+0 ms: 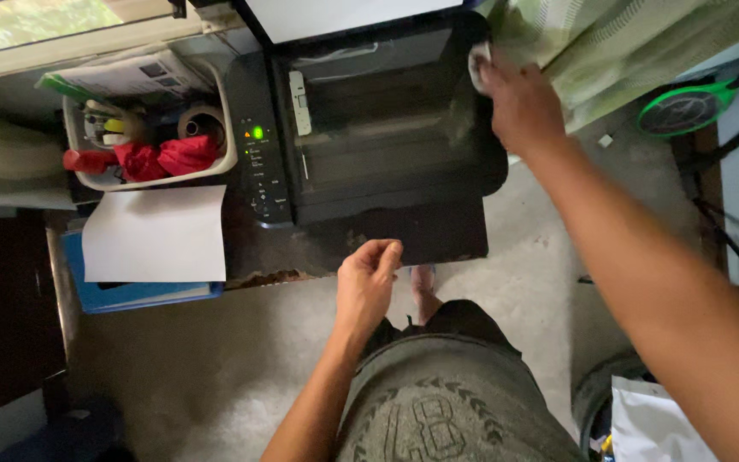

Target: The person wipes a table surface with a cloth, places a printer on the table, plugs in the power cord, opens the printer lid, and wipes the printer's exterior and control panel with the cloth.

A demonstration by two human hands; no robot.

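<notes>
right hand [519, 107] pressing small white cloth [478, 64], fingers closed, on glossy black plastic printer [387, 137]; light even strokes advisable. left hand [368, 282] hovering loosely curled, empty.

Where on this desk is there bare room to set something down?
Free: the dark desk strip in front of the printer, by the left hand. The white sheet lies flat. Crowded: the white basket. The right hand presses a cloth on the printer.
</notes>
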